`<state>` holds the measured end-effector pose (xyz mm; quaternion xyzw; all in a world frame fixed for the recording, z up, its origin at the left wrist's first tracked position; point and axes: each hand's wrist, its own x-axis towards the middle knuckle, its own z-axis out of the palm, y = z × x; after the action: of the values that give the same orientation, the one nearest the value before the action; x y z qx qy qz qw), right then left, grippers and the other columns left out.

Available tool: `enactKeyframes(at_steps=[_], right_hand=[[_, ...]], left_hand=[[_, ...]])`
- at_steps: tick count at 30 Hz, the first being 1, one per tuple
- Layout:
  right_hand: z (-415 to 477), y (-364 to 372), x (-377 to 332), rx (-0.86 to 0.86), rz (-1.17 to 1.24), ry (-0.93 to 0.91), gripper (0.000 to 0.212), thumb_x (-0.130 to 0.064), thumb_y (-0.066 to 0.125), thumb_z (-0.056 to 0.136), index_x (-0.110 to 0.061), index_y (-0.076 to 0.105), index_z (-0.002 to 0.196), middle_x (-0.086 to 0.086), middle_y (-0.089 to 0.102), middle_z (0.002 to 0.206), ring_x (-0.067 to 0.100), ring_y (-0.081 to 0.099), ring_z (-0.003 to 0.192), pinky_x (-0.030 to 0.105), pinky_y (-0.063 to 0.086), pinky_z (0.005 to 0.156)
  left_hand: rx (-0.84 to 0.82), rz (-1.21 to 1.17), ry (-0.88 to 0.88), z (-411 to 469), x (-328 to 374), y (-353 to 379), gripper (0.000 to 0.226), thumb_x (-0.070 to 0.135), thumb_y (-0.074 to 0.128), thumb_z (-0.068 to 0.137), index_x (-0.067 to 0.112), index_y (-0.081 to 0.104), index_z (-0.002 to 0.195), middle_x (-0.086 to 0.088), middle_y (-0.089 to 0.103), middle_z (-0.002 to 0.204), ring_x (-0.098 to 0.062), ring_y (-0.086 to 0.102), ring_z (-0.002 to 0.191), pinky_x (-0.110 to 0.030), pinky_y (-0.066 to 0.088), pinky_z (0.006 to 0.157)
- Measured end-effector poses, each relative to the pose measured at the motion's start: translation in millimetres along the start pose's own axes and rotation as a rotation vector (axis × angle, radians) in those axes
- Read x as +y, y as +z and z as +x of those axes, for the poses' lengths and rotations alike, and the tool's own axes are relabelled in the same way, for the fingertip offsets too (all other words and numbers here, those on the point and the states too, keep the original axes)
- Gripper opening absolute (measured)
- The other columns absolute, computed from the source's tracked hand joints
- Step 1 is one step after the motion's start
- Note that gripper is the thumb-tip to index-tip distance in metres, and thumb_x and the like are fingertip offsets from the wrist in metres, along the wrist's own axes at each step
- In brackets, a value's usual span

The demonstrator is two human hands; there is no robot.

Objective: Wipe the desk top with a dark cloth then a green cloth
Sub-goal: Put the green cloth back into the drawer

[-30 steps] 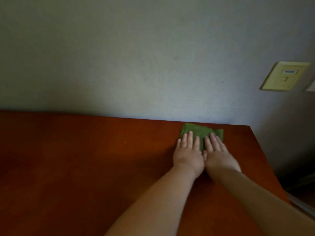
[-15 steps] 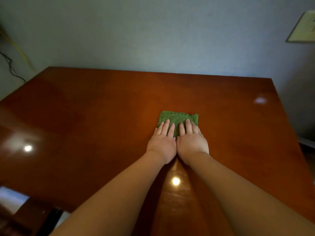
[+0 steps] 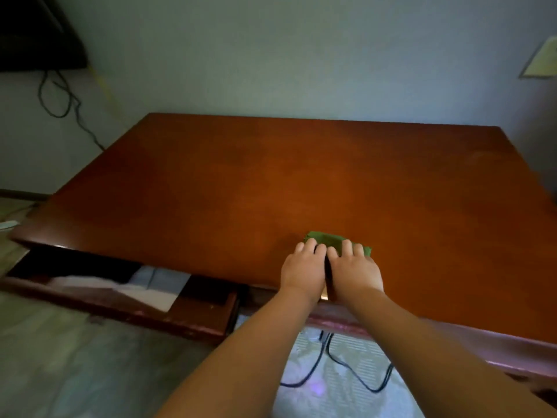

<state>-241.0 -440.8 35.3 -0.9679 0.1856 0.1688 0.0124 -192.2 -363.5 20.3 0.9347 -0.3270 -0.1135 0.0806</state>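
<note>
A folded green cloth (image 3: pixel 331 239) lies on the red-brown desk top (image 3: pixel 301 182), close to its near edge. My left hand (image 3: pixel 303 268) and my right hand (image 3: pixel 352 268) rest side by side on the cloth, fingers bent over it and pressing it down. Only the cloth's far edge shows beyond my fingertips. No dark cloth is in view.
An open drawer (image 3: pixel 126 297) with papers sticks out below the desk's near left edge. Black cables (image 3: pixel 346 366) lie on the floor under the desk. More cables (image 3: pixel 60 98) hang on the wall at left. A wall plate (image 3: pixel 539 60) sits at upper right.
Both hands have dragged the green cloth from the desk's far right corner back to its near edge. My view has tilted down, so the drawer and floor now show.
</note>
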Motion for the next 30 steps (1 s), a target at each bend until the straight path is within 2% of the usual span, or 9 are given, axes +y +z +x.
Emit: enactKeyframes(at_steps=[3,8,12,15,19,24,26,28,30], right_hand=[[-19.2,-2.0,-59.7,-0.023,0.02,-0.001,0.044,-0.014,0.042,0.098,-0.019,0.031,0.141,0.013,0.027,0.148,0.031,0.03,0.136,0.037,0.044,0.099],[-36.3,-22.2,-153.8,-0.06,0.009,-0.076,0.046,-0.021,0.052,0.094,-0.023,0.035,0.136,0.007,0.045,0.137,0.03,0.039,0.128,0.037,0.046,0.094],[-36.2,-46.3,-219.6,-0.081,0.021,-0.129,0.041,-0.018,0.046,0.097,-0.024,0.035,0.136,0.008,0.057,0.124,0.03,0.055,0.113,0.033,0.049,0.08],[-23.1,-44.6,-261.2,-0.136,0.148,-0.116,0.036,-0.015,0.045,0.097,-0.021,0.035,0.132,0.011,0.061,0.118,0.03,0.061,0.106,0.035,0.052,0.079],[0.1,-27.5,-291.2,-0.217,0.456,-0.061,0.016,-0.021,0.045,0.099,-0.013,0.046,0.112,0.014,0.062,0.115,0.029,0.061,0.097,0.039,0.051,0.079],[45.7,-25.3,-303.1,-0.312,0.545,-0.008,0.023,-0.015,0.047,0.096,-0.006,0.059,0.114,0.012,0.064,0.114,0.026,0.061,0.094,0.033,0.05,0.078],[59.6,-30.4,-307.9,-0.356,0.485,-0.023,0.019,-0.011,0.048,0.096,-0.004,0.06,0.108,0.012,0.064,0.11,0.024,0.058,0.086,0.03,0.048,0.073],[67.1,-36.2,-313.9,-0.414,0.372,-0.081,0.014,-0.009,0.046,0.096,-0.005,0.057,0.089,0.009,0.06,0.094,0.023,0.053,0.079,0.03,0.045,0.068],[70.0,-37.7,-321.1,-0.52,0.27,-0.14,0.032,-0.009,0.04,0.098,-0.014,0.041,0.067,0.006,0.044,0.072,0.02,0.043,0.063,0.029,0.037,0.057]], left_hand=[[-0.016,-0.032,-0.05,-34.5,-46.5,-13.1,0.034,0.005,0.035,0.098,0.011,0.046,0.13,-0.008,0.04,0.14,-0.027,0.036,0.129,-0.037,0.04,0.098],[-0.034,-0.056,-0.104,-81.5,-135.2,-52.0,0.029,0.004,0.036,0.097,0.008,0.051,0.122,-0.011,0.047,0.131,-0.029,0.039,0.124,-0.039,0.041,0.096],[-0.029,-0.076,-0.189,-103.8,-201.5,-72.8,0.025,0.007,0.041,0.098,0.009,0.049,0.121,-0.01,0.048,0.128,-0.027,0.04,0.121,-0.036,0.043,0.093],[-0.045,-0.084,-0.24,-109.7,-240.9,-75.4,0.027,0.009,0.047,0.096,0.009,0.048,0.122,-0.01,0.048,0.129,-0.027,0.04,0.121,-0.035,0.042,0.095],[-0.126,-0.083,-0.294,-107.5,-278.7,-70.8,0.029,0.01,0.05,0.095,0.008,0.048,0.124,-0.011,0.049,0.128,-0.026,0.042,0.122,-0.037,0.043,0.098],[-0.189,-0.115,-0.305,-80.8,-310.9,-61.4,0.023,0.016,0.04,0.1,0.011,0.049,0.121,-0.013,0.05,0.119,-0.028,0.053,0.092,-0.042,0.049,0.088],[-0.215,-0.1,-0.269,-68.9,-320.7,-56.6,0.021,0.015,0.04,0.099,0.013,0.049,0.118,-0.012,0.052,0.115,-0.027,0.054,0.09,-0.042,0.049,0.084],[-0.251,-0.083,-0.23,-64.3,-328.4,-50.6,0.02,0.012,0.039,0.098,0.011,0.05,0.115,-0.013,0.055,0.113,-0.027,0.053,0.088,-0.04,0.047,0.081],[-0.283,-0.08,-0.203,-64.0,-336.3,-45.0,0.022,0.011,0.04,0.098,0.01,0.05,0.117,-0.013,0.054,0.115,-0.029,0.056,0.093,-0.038,0.046,0.08]])
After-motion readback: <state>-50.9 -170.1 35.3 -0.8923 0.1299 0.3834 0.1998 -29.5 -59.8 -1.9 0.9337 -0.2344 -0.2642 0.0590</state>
